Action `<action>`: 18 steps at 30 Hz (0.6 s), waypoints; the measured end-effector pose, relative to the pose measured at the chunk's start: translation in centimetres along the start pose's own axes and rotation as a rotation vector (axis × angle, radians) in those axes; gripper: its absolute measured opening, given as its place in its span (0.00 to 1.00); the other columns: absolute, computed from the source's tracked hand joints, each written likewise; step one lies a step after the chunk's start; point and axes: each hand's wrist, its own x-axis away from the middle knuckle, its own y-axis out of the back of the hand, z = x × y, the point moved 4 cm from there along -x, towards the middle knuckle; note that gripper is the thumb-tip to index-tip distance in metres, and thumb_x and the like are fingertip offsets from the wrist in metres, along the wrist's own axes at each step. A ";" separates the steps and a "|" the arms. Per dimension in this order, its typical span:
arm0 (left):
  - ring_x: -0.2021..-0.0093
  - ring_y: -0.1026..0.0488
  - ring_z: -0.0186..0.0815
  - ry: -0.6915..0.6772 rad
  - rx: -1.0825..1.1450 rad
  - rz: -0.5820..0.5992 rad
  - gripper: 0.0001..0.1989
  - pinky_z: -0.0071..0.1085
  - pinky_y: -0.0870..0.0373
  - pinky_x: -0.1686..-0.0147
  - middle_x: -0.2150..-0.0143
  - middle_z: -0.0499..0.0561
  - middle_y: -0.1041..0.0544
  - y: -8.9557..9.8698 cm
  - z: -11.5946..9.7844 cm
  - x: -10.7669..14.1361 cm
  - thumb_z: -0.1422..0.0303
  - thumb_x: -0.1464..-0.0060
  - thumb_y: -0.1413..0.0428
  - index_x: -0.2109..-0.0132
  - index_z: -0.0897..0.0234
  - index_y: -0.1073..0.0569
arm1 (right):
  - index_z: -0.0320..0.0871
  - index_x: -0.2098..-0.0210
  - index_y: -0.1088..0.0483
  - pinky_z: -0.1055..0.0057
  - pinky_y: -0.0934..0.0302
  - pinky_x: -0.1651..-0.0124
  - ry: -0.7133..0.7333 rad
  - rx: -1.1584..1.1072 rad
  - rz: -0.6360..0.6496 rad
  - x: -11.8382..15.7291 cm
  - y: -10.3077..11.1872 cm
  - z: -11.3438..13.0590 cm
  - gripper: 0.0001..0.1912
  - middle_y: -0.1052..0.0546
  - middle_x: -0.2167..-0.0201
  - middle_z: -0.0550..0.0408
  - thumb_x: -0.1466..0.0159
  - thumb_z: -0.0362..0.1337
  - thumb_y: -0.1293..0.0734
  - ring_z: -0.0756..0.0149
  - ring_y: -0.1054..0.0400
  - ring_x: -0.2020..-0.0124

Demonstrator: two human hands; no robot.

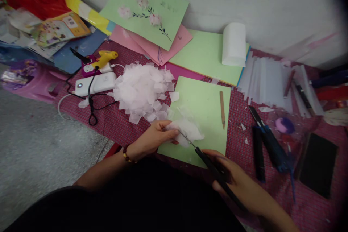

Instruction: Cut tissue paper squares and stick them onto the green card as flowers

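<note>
My left hand (160,134) pinches a bunch of thin white tissue paper (189,129) above a light green sheet (202,98). In my right hand (231,172) is a long black-handled tool (210,163), its thin metal end reaching the tissue beside my left fingertips. Whether that end is a pair of blades cannot be made out. A large heap of cut white tissue pieces (143,87) lies to the left of the green sheet. On the sheet's right part rests a brown pencil (222,108).
Left of the heap are a white power strip (95,84), cables and a yellow glue gun (106,58). A white roll (233,44) stands at the back. Rightward lie clear strips (268,81), a blue-black cutter (272,143) and a black phone-like slab (318,165).
</note>
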 end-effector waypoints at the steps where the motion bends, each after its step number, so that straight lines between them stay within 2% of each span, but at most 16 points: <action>1: 0.73 0.28 0.26 -0.003 -0.028 0.017 0.14 0.22 0.31 0.71 0.70 0.48 0.22 0.0 0.1 0.0 0.60 0.52 0.34 0.63 0.67 0.21 | 0.46 0.39 0.36 0.48 0.43 0.35 -0.008 -0.007 -0.004 -0.1 0.0 0.2 0.34 0.33 0.37 0.42 0.41 0.49 0.28 0.46 0.38 0.37; 7: 0.72 0.29 0.27 -0.042 -0.195 0.112 0.11 0.22 0.33 0.69 0.70 0.48 0.23 -0.6 0.0 0.0 0.61 0.48 0.38 0.66 0.67 0.22 | 0.46 0.39 0.35 0.51 0.40 0.38 -0.017 -0.041 -0.017 -0.6 -0.3 0.5 0.33 0.32 0.38 0.42 0.41 0.48 0.28 0.48 0.35 0.39; 13: 0.74 0.31 0.27 -0.005 -0.227 0.095 0.13 0.22 0.36 0.72 0.73 0.48 0.24 -0.8 0.0 0.1 0.60 0.49 0.38 0.67 0.68 0.23 | 0.45 0.40 0.33 0.52 0.39 0.38 -0.007 -0.070 -0.043 -0.6 -0.2 0.2 0.32 0.31 0.39 0.42 0.42 0.47 0.28 0.48 0.35 0.39; 18: 0.73 0.31 0.26 0.011 -0.265 0.142 0.12 0.22 0.37 0.71 0.73 0.46 0.25 -1.0 -0.3 0.2 0.62 0.51 0.37 0.66 0.67 0.24 | 0.44 0.43 0.30 0.54 0.34 0.43 -0.071 -0.086 -0.072 -1.0 -0.3 0.1 0.29 0.24 0.46 0.43 0.42 0.46 0.28 0.48 0.31 0.44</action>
